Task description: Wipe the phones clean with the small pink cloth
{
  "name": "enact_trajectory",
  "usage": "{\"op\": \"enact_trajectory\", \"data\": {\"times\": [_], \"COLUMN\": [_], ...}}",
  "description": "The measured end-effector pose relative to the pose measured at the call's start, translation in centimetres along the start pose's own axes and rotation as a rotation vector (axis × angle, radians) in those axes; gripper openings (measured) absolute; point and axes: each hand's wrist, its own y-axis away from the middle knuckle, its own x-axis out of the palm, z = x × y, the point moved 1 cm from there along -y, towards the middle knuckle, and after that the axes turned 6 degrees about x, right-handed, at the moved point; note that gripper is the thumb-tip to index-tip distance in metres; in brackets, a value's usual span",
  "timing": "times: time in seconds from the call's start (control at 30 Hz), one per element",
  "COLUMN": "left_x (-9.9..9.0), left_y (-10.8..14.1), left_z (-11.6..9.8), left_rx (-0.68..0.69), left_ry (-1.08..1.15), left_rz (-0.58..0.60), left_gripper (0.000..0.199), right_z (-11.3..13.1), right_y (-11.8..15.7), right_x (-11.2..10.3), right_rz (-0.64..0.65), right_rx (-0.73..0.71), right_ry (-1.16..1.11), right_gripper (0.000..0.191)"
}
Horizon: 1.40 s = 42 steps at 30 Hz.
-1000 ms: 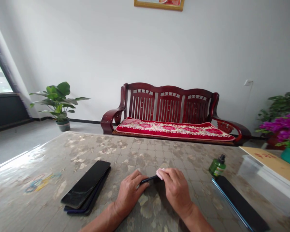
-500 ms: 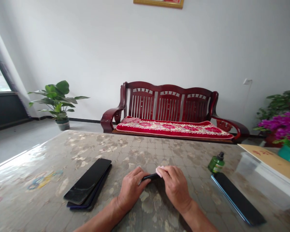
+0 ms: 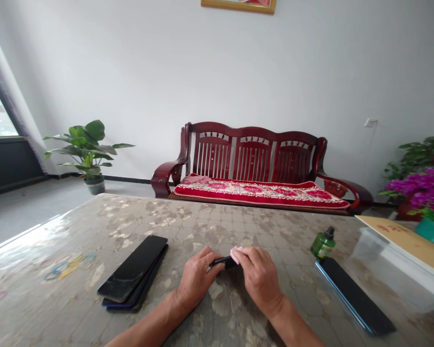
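Observation:
A dark phone [image 3: 224,261] is held nearly edge-on above the middle of the table. My left hand [image 3: 198,275] grips its left end between thumb and fingers. At its right end, my right hand [image 3: 261,277] pinches a small pale pink cloth [image 3: 236,254] against the phone. Left of my hands lies a stack of dark phones [image 3: 133,270], the top one black with smudges. To the right, another dark phone with a blue edge [image 3: 354,295] lies flat beside a green bottle with a black cap [image 3: 323,244].
Colored rubber bands [image 3: 67,267] lie on the left of the patterned table [image 3: 188,224]. At the right are a clear plastic box [image 3: 386,270], a brown envelope [image 3: 408,241] and purple flowers [image 3: 425,188]. A wooden bench [image 3: 253,159] stands behind.
My right hand has shifted slightly to the left along with the cloth. The phone has tilted a little. My left hand keeps its grip.

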Motion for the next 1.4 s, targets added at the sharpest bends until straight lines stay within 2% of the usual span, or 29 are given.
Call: {"op": "enact_trajectory", "data": {"times": [0.13,0.2,0.27,0.43,0.5,0.77,0.83,1.0,1.07,1.3,1.4], "left_x": [0.0,0.1,0.1,0.2,0.1,0.0,0.0,0.2,0.1,0.0,0.1], "left_y": [-0.3,-0.4,-0.5,-0.2,-0.2,-0.6,-0.6,-0.5,-0.6,-0.9,-0.9], "left_z": [0.3,0.4,0.5,0.5,0.5,0.4,0.5,0.5,0.4,0.5,0.5], "left_rx": [-0.034,-0.033,-0.021,0.016,0.017,-0.035,-0.03,-0.001,0.004,-0.048,-0.052], "left_ry": [0.013,0.015,0.008,-0.024,-0.033,-0.019,-0.024,-0.059,-0.064,-0.057,-0.066], "left_rz": [-0.005,-0.009,-0.012,-0.014,-0.01,0.002,-0.003,-0.002,0.003,0.01,0.008], "left_gripper": [0.014,0.014,0.014,0.014,0.014,0.014,0.014,0.013,0.013,0.015,0.014], "right_z": [-2.8,-3.2,-2.6,0.6,0.9,-3.5,-3.1,0.1,0.5,-3.5,-3.6], "right_y": [0.2,0.2,0.2,-0.3,-0.4,0.0,0.0,-0.3,-0.5,-0.3,-0.1], "right_x": [-0.3,-0.3,0.0,0.5,0.5,0.1,0.2,0.6,0.6,-0.1,-0.1], "right_rz": [-0.056,-0.071,-0.064,-0.003,0.014,-0.031,-0.033,0.017,0.034,0.01,-0.001], "right_rx": [0.084,0.106,0.105,0.021,0.011,0.145,0.148,0.064,0.047,0.203,0.214], "right_ry": [0.06,0.058,0.03,-0.051,-0.05,0.052,0.037,-0.047,-0.047,0.094,0.112], "right_gripper": [0.024,0.024,0.024,0.027,0.027,0.023,0.023,0.025,0.025,0.022,0.022]}}
